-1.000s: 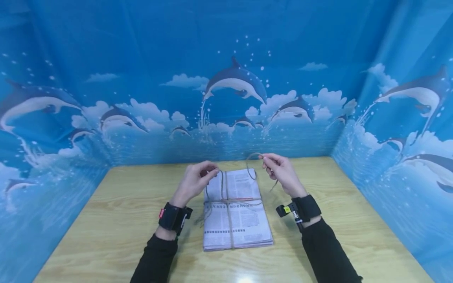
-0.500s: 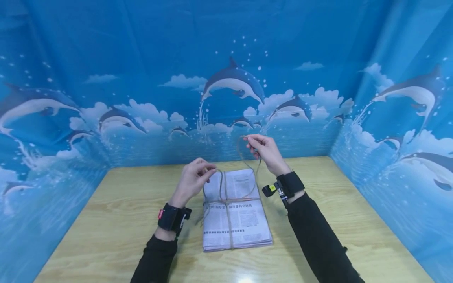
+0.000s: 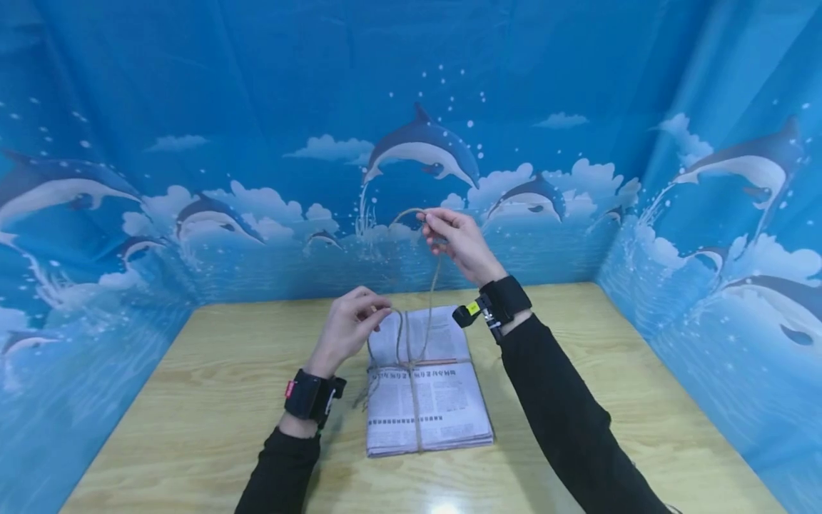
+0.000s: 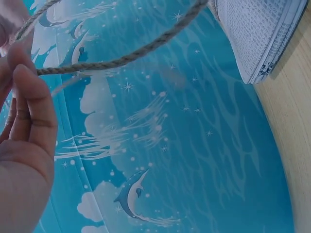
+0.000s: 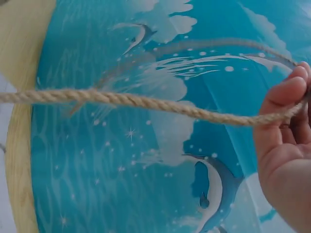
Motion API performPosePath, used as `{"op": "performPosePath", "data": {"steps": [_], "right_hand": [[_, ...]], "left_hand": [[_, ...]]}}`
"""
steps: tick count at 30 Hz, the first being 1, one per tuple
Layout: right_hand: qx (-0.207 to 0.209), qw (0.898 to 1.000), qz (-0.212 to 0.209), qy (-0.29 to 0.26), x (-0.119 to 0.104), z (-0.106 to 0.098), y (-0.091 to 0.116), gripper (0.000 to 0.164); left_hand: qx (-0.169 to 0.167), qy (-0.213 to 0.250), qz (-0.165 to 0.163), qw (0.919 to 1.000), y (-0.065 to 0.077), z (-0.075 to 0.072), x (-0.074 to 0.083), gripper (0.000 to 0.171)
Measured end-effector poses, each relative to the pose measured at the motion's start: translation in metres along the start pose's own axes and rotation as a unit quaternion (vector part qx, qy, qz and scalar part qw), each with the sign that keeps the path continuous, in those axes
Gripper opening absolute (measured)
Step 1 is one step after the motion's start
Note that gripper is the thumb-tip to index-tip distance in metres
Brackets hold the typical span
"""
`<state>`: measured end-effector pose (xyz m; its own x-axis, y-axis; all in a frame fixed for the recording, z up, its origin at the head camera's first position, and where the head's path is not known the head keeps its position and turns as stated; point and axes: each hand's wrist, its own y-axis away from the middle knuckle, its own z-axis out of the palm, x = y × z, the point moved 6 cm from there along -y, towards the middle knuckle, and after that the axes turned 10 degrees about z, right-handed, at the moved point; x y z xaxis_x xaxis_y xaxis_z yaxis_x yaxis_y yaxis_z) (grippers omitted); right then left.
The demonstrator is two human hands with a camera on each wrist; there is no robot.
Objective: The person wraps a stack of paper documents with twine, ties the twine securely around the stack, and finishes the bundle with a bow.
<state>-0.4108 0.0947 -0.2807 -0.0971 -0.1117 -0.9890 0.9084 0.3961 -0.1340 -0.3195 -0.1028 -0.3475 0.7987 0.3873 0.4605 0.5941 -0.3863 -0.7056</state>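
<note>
A stack of folded newspapers lies on the table, with twine crossed over it both ways. My left hand pinches a loop of the twine between thumb and forefinger just above the stack's far left corner. Raised higher, before the backdrop, my right hand pinches another length that runs up from the crossing; its free end arches to the left. In the left wrist view the rope curves away from the fingertips. The right wrist view shows the twine running leftward from the hand.
The light wood table reaches back to a blue dolphin-print curtain, which encloses it at the rear and both sides. Loose twine ends hang at the stack's left edge. Each wrist wears a black camera strap.
My right hand has moved up and left with its length of twine, from right of the stack to above its far edge. My left hand has stayed nearly still, holding its loop.
</note>
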Motion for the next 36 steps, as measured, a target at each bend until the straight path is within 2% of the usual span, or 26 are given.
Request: {"op": "performPosePath", "data": {"steps": [2,4,7,9,11,13,17,21,31,36], "right_hand": [[-0.021,0.999,0.013,0.045,0.004,0.006,-0.004,0.04],[-0.049,0.991,0.04,0.116,0.014,0.011,-0.005,0.035],[-0.106,0.965,0.084,0.224,0.035,0.018,-0.003,0.032],[-0.134,0.946,0.106,0.275,0.049,0.02,0.001,0.031],[-0.143,0.937,0.113,0.299,0.058,0.02,0.005,0.031],[-0.133,0.937,0.114,0.301,0.064,0.018,0.008,0.031],[-0.11,0.948,0.099,0.283,0.07,0.012,0.017,0.029],[-0.109,0.951,0.078,0.278,0.072,0.01,0.028,0.027],[-0.082,0.949,0.037,0.302,0.066,0.018,0.047,0.025],[-0.066,0.939,-0.009,0.336,0.07,0.024,0.05,0.023]], "left_hand": [[0.004,-0.001,0.005,1.0,0.0,-0.001,0.0,0.01],[0.006,-0.001,0.006,1.0,0.0,-0.002,0.0,0.01],[0.006,0.002,0.005,1.0,0.001,-0.001,0.0,0.01],[0.005,0.003,0.005,1.0,0.002,-0.001,-0.001,0.01],[0.005,0.004,0.006,1.0,0.002,0.0,-0.001,0.011],[0.005,0.002,0.01,0.9999,0.002,0.0,-0.001,0.011],[0.007,-0.006,0.009,0.9999,0.001,0.0,-0.001,0.01],[0.009,-0.015,0.002,0.9999,0.0,0.001,-0.001,0.009],[0.012,-0.03,-0.01,0.9994,0.0,0.003,0.001,0.009],[0.019,-0.034,0.001,0.9992,0.0,0.005,0.001,0.01]]}}
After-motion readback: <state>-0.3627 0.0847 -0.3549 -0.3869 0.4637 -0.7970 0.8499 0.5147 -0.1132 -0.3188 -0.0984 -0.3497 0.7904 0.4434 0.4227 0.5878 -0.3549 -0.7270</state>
